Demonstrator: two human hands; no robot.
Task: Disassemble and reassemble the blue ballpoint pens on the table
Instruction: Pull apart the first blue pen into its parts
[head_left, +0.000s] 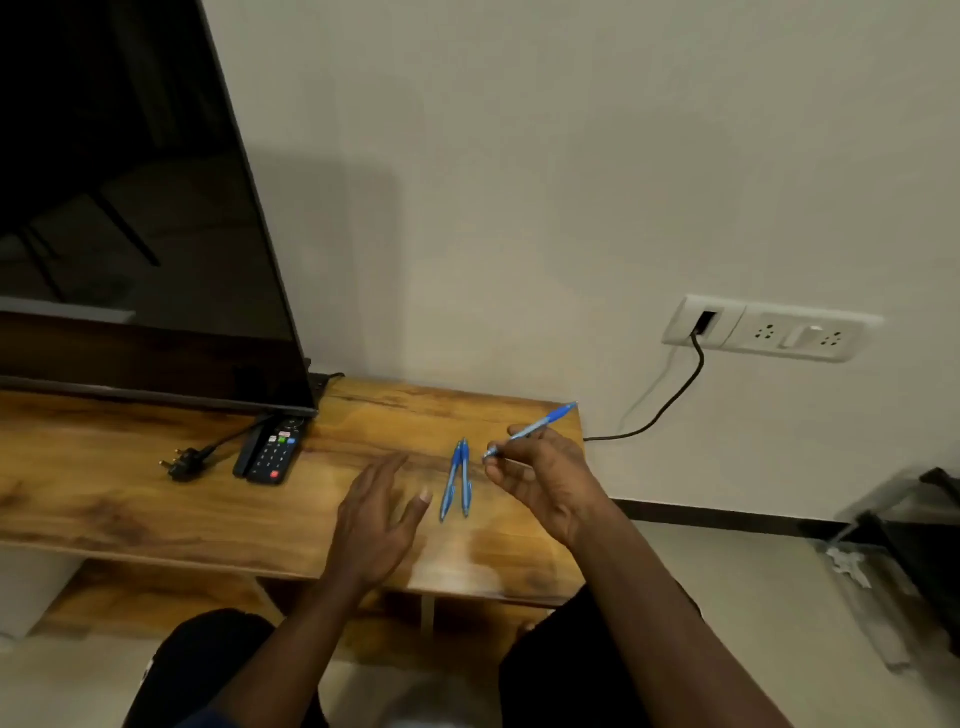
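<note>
Blue pen (530, 429) is pinched in the right hand (545, 478), seemingly for unscrewing, while the left hand (374, 514), fingers spread, waits just beside two other pens (466, 483).

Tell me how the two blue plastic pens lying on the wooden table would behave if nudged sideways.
Slim and round, the two blue plastic pens probably roll on the wooden table. Likely light and stiff: the right hand pinches a matching blue pen, which shows no bend.

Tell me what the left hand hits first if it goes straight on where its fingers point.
Probably the wall behind the table. The left hand points over bare wood, just left of the two lying pens, missing them. Its height above the table is unclear.
</note>
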